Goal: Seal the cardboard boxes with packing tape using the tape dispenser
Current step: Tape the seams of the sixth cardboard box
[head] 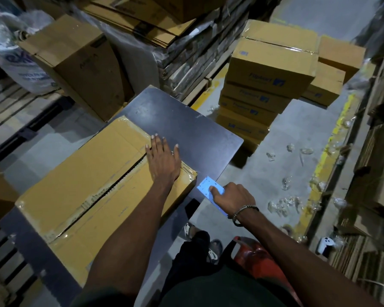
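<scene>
**Head view: flat palm on the box, fingertip on a lit phone**

Head camera looks down on a dark table [182,120] carrying a cardboard box [87,173], its centre seam gaping along most of its length, with clear tape on its ends. Left hand [162,160] lies flat, fingers spread, on the box's 3 o'clock end. Right hand [231,198], fingers curled, presses its index finger onto a glowing phone [205,187] at the table's edge. Stacked sealed boxes [266,85] stand at 1 o'clock.

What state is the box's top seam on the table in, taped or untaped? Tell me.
Untaped along the middle: the cardboard box shows a dark open gap between its flaps. Clear tape covers only its edges. The left hand presses the flaps flat.
</scene>
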`<control>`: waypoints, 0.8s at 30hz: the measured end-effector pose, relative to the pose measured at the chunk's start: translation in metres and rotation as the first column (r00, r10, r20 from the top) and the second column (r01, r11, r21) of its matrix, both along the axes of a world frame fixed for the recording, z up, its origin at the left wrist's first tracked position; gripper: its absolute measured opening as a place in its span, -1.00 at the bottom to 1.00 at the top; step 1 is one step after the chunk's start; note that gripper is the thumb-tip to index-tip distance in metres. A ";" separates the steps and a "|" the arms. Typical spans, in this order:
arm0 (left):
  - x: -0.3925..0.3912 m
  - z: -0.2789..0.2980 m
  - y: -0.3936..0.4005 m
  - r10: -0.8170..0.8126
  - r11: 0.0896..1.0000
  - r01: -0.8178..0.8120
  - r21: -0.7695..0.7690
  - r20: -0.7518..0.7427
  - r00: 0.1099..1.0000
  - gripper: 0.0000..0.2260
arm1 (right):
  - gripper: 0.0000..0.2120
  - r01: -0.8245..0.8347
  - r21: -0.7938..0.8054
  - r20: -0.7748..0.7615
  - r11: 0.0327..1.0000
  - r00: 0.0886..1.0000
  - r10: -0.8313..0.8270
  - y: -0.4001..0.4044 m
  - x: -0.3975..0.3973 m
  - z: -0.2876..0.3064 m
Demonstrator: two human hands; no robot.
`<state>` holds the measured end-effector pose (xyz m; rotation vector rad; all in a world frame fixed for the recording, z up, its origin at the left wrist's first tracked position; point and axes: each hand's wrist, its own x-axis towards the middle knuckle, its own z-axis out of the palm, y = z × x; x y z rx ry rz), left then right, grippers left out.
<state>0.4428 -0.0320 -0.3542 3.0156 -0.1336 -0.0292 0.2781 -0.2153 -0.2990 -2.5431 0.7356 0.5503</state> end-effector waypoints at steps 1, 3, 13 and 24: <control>0.000 0.001 -0.001 0.002 1.000 -0.002 0.000 0.005 1.000 -0.31 | -0.46 0.007 0.005 -0.006 1.000 1.000 -0.007 0.002 0.002 -0.002; 0.000 0.003 -0.002 0.001 1.000 -0.001 -0.004 0.001 1.000 -0.30 | -0.44 0.002 -0.003 0.000 1.000 1.000 -0.002 0.005 0.005 -0.002; 0.003 0.001 -0.003 0.006 0.999 -0.006 -0.037 -0.016 1.000 -0.29 | -0.40 0.145 -0.088 -0.292 0.986 0.942 -0.165 -0.039 -0.098 -0.076; -0.018 0.015 0.000 -0.013 0.960 0.005 -0.282 -0.026 1.000 -0.30 | -0.47 0.030 -0.138 0.232 0.990 0.973 0.003 -0.039 0.007 -0.050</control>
